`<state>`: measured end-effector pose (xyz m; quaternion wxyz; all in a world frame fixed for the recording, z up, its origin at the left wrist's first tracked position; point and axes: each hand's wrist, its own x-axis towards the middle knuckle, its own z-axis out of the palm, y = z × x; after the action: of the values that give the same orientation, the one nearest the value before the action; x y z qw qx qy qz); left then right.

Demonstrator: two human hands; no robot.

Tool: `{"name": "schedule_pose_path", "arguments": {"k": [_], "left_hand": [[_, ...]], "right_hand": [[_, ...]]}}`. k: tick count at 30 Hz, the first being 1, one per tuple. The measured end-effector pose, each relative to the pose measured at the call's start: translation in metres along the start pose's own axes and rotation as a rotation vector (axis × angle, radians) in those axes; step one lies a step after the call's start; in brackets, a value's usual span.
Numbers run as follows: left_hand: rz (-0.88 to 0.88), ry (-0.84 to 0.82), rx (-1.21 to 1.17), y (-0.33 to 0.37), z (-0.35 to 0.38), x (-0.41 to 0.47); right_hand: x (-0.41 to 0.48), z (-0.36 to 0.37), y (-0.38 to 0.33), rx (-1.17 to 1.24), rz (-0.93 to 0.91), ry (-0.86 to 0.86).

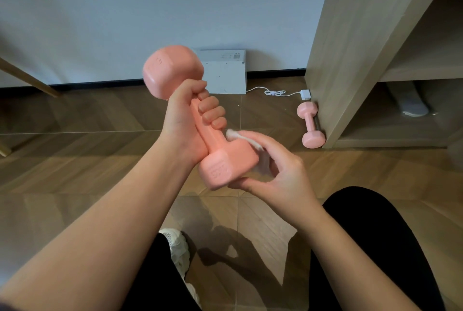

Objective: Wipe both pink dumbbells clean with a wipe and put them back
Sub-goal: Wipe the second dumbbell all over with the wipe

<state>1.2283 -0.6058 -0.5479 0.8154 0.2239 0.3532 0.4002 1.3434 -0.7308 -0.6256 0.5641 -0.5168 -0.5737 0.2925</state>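
A person crouched over a wood floor [100, 160] holds one pink dumbbell [200, 115] tilted in the air, upper head away, lower head toward the camera; the left hand [186, 115] is wrapped tight around the handle, fingers curled over the front; the right hand [273, 160] cups the lower head, pressing a white wipe [246, 139] against its far side, thumb under the near edge; the second pink dumbbell [310, 125] lies on the floor well apart, touching the base of a wooden shelf unit [350, 60], near a white box [225, 73] and its cable [275, 93] by the wall. The step in hand appears to be cleaning the lower head; doing it well likely means keeping the left grip firm while turning the weight so each flat face meets the wipe, then shifting the grip so the handle gets its share.
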Motion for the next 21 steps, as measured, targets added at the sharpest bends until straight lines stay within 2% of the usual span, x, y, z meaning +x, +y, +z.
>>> {"name": "schedule_pose_path", "arguments": {"k": [3, 6, 10, 15, 21], "left_hand": [[-0.022, -0.017, 0.174, -0.004, 0.001, -0.003], [0.002, -0.002, 0.304, -0.008, 0.001, -0.005], [0.001, -0.018, 0.349, -0.008, 0.001, -0.006], [-0.049, -0.064, 0.401, -0.016, 0.001, -0.008], [-0.023, -0.067, 0.323, -0.008, 0.003, -0.007]], "right_hand": [[0.001, -0.009, 0.0, 0.039, 0.064, -0.157], [0.002, -0.016, -0.002, -0.005, 0.042, -0.232], [0.003, -0.014, -0.002, -0.145, -0.021, -0.234], [0.006, -0.005, 0.005, -0.327, -0.063, -0.35], [-0.003, 0.001, 0.006, -0.323, -0.2, -0.039]]}}
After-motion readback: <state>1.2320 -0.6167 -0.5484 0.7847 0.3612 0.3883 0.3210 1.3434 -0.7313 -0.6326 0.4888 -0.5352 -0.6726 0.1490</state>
